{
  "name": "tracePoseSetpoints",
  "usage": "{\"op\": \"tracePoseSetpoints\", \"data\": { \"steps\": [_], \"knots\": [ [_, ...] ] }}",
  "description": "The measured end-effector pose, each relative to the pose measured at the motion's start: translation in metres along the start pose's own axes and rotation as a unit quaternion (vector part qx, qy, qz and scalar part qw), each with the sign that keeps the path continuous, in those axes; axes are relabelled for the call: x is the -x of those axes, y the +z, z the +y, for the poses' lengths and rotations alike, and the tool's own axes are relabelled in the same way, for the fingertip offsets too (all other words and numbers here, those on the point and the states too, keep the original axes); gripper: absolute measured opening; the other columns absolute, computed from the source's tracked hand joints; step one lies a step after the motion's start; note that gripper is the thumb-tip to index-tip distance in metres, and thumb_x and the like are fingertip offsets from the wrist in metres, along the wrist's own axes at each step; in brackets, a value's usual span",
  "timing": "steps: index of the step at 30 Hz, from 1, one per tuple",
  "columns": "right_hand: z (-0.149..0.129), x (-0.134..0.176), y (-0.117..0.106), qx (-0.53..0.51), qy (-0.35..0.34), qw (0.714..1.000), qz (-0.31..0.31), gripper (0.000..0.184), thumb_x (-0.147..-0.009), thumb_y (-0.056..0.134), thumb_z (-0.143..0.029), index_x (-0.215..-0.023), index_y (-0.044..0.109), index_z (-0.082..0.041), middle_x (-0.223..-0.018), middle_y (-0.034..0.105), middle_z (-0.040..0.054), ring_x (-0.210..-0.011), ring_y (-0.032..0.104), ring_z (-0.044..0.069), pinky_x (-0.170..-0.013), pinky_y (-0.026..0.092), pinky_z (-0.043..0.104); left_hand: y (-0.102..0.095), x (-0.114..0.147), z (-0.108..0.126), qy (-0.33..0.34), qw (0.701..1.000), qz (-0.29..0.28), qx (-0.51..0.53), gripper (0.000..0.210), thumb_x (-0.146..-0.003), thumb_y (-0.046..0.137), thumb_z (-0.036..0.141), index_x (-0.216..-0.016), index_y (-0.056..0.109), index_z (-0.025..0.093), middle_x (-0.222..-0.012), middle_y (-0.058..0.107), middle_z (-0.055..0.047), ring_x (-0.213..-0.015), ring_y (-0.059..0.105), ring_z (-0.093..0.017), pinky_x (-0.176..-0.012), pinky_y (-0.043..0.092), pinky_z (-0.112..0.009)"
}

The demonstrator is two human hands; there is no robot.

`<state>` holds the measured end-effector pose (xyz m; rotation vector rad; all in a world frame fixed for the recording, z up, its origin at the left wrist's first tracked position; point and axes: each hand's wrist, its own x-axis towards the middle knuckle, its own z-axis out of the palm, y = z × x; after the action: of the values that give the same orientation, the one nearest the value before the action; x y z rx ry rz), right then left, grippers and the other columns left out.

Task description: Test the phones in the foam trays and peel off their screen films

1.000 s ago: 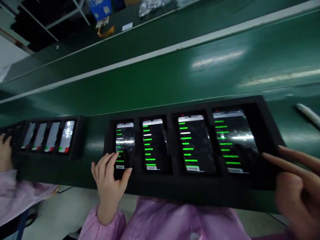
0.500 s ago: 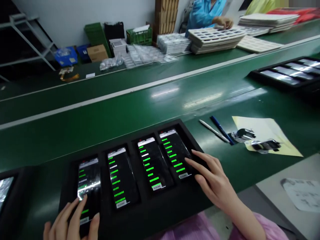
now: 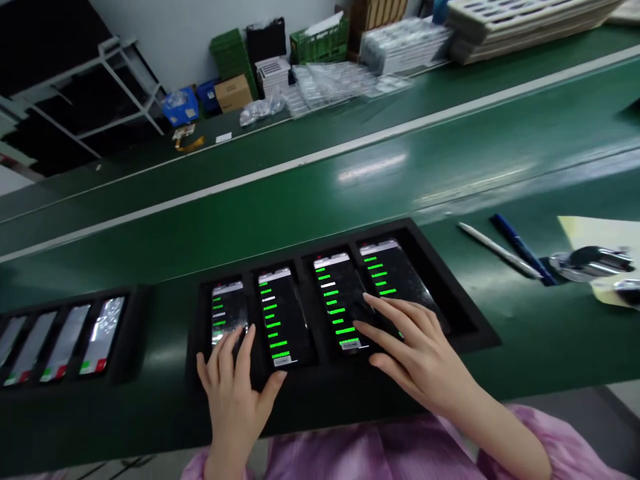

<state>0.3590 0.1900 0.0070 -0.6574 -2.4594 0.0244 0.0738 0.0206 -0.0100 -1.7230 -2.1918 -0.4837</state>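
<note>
A black foam tray (image 3: pixel 327 371) lies in front of me with several phones in its slots, their dark screens showing lists of green lines. My left hand (image 3: pixel 234 383) is open over the leftmost phone (image 3: pixel 227 300), fingers spread and covering its lower part. Beside it, the second phone (image 3: pixel 283 320) is uncovered. Over the third phone (image 3: pixel 336 300) are the fingertips of my right hand (image 3: pixel 417 347), which is open too. That hand hides the lower part of the rightmost phone (image 3: pixel 400 267). Whether the fingertips touch the glass I cannot tell.
Another black tray (image 3: pixel 133 333) with several bright-screened phones is at the left. A white pen (image 3: pixel 500 250), a blue pen (image 3: pixel 523 247) and a shiny metallic object (image 3: pixel 595 262) near yellowish paper (image 3: pixel 607 233) lie at the right. Stacked pale trays (image 3: pixel 525 27) stand across the belt.
My view has swung left, bringing the second phone tray further into sight. My right hand has shifted from the rightmost phone to the third one; the left stays at the leftmost phone.
</note>
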Motion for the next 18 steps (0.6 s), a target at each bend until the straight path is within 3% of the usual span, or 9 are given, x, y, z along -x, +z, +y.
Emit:
{"op": "tracePoseSetpoints", "data": {
  "steps": [6, 9, 14, 18],
  "knots": [
    [-0.002, 0.000, 0.010, 0.045, 0.030, 0.998, 0.011, 0.034, -0.111, 0.047, -0.038, -0.126, 0.073, -0.021, -0.149, 0.060, 0.0170, -0.125, 0.059, 0.038, -0.104, 0.040, 0.059, -0.005, -0.003, 0.006, 0.017, 1.000, 0.013, 0.017, 0.061, -0.103, 0.053, 0.066, -0.140, 0.064, 0.019, -0.140, 0.063, -0.016, -0.136, 0.054, -0.033, -0.131, 0.014, -0.057],
    [-0.001, 0.006, 0.008, 0.014, 0.039, 0.999, 0.031, 0.031, -0.109, 0.050, -0.034, -0.129, 0.070, -0.022, -0.150, 0.059, 0.0179, -0.124, 0.059, 0.041, -0.102, 0.039, 0.060, -0.007, -0.004, 0.009, 0.017, 0.999, 0.034, 0.036, 0.064, -0.097, 0.059, 0.073, -0.131, 0.069, 0.019, -0.135, 0.066, -0.015, -0.134, 0.056, -0.033, -0.132, 0.015, -0.058],
    [0.002, 0.016, 0.008, -0.032, 0.064, 0.997, 0.041, 0.059, -0.104, 0.053, -0.024, -0.161, 0.049, -0.039, -0.142, 0.064, 0.0145, -0.115, 0.063, 0.042, -0.094, 0.046, 0.060, -0.007, -0.009, 0.023, 0.008, 0.998, 0.024, 0.050, 0.064, -0.098, 0.054, 0.075, -0.133, 0.072, 0.025, -0.135, 0.067, -0.012, -0.134, 0.057, -0.032, -0.133, 0.011, -0.059],
    [0.010, 0.026, 0.017, -0.054, 0.083, 0.993, 0.071, 0.065, -0.100, 0.059, -0.025, -0.158, 0.048, -0.051, -0.139, 0.068, 0.0072, -0.110, 0.068, 0.041, -0.093, 0.050, 0.062, -0.010, -0.010, 0.031, -0.021, 0.999, -0.029, 0.035, 0.087, -0.085, 0.047, 0.096, -0.144, 0.066, 0.034, -0.150, 0.060, -0.011, -0.142, 0.050, -0.037, -0.131, -0.003, -0.064]
  ]
}}
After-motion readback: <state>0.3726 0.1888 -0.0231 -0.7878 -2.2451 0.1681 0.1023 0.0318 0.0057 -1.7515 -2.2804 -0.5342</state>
